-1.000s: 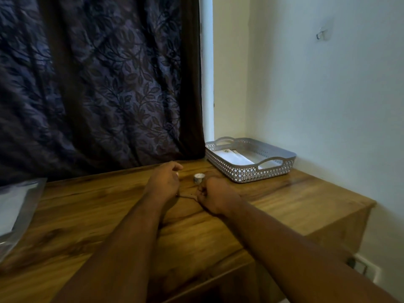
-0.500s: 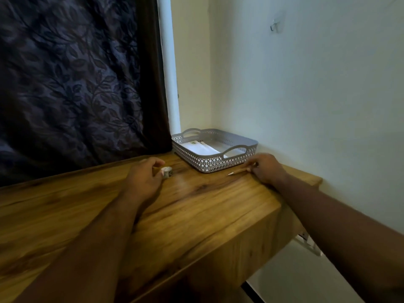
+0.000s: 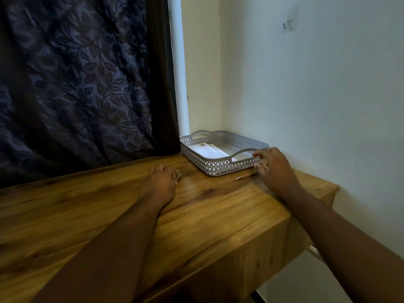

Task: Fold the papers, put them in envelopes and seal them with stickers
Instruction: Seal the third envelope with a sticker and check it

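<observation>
A grey perforated basket [image 3: 218,167] stands at the back right corner of the wooden table [image 3: 218,217]. White envelopes [image 3: 209,151] lie flat inside it. My right hand [image 3: 276,170] grips the basket's near right corner, fingers over the rim and thumb against the wall. A wooden pen [image 3: 241,177] lies on the table just in front of the basket, its rear end under that hand. My left hand [image 3: 160,185] rests on the table left of the basket, fingers closed on a small sticker roll [image 3: 177,172] that is mostly hidden.
A dark leaf-patterned curtain [image 3: 76,88] hangs behind the table. White walls close in the corner behind and to the right of the basket, and a small hook [image 3: 288,23] is fixed high up. The table's right edge drops off just beyond my right hand.
My right hand carried the pen from the table's middle to the right, laid it by the basket, then took the basket's corner. My left hand stays on the sticker roll. The view turned right.
</observation>
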